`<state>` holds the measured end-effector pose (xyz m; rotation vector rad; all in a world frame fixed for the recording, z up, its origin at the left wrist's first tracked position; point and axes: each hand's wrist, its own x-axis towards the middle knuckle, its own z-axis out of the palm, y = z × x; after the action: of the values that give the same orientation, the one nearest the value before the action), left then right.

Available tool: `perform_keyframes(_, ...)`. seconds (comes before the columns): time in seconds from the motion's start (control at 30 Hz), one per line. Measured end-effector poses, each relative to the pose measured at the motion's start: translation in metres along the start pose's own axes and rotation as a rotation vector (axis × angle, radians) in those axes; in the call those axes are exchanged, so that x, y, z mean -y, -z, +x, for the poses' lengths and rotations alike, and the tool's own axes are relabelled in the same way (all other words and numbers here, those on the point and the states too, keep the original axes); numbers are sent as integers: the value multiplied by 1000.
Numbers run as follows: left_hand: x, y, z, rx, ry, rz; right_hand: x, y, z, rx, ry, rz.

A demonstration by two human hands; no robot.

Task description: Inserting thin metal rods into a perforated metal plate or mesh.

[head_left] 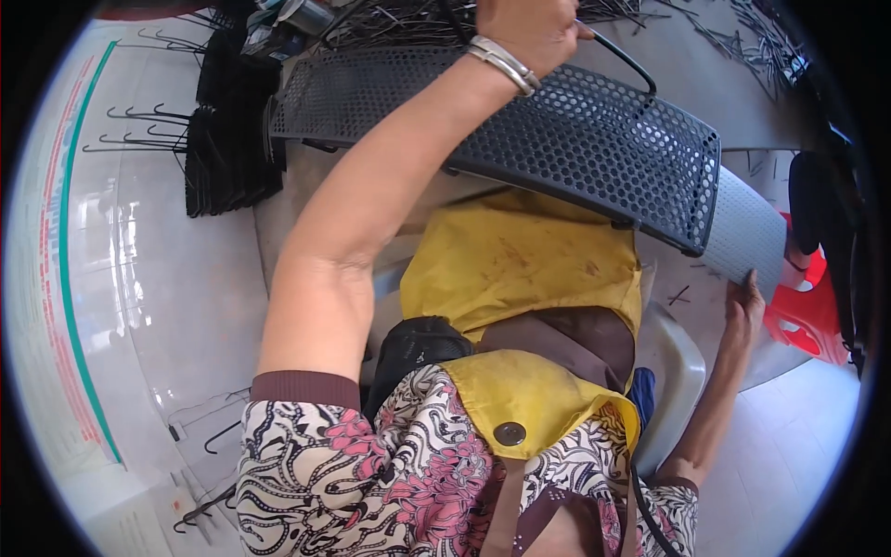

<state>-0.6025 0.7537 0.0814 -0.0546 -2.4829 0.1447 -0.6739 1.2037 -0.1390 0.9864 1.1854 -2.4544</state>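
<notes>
My left hand (529, 28) reaches to the far edge, its fingers closed round a black bent rod (617, 58). That rod runs down to a long, curved black perforated panel (575, 139), which lies slantwise across the front of the bench. From under the panel's right end sticks out a light grey dimpled sheet (747, 218). My right hand (743, 304) grips the lower edge of this sheet, thumb on top; its other fingers are mostly hidden. A yellow apron (520, 255) covers my lap below the panel.
Thin dark rods (594, 14) lie heaped at the back of the grey bench (691, 102). Black panels with hooks (232, 139) are stacked at the left. A metal can (306, 14) stands at the far left, a red plastic stool (807, 311) at the right.
</notes>
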Motion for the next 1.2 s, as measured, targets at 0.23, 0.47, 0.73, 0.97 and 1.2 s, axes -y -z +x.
perform_keyframes(0.23, 1, 2, -11, -52, -17, -22, -40, -48, -53, 329, -293, -131)
perform_keyframes(0.47, -10, 83, -140, -121, 506, -557, 1, -34, -25, 22, 283, -448)
perform_keyframes(0.73, 28, 68, -240, -117, 1954, -1599, 9, -50, 18, 231, 406, -881)
perform_keyframes(0.97, 42, 50, -248, -132, 1892, -1880, 1, -56, 16, 180, 398, -772)
perform_keyframes(1.2, 48, 46, -247, -385, 1857, -1659, -14, -50, 28, 204, 397, -794)
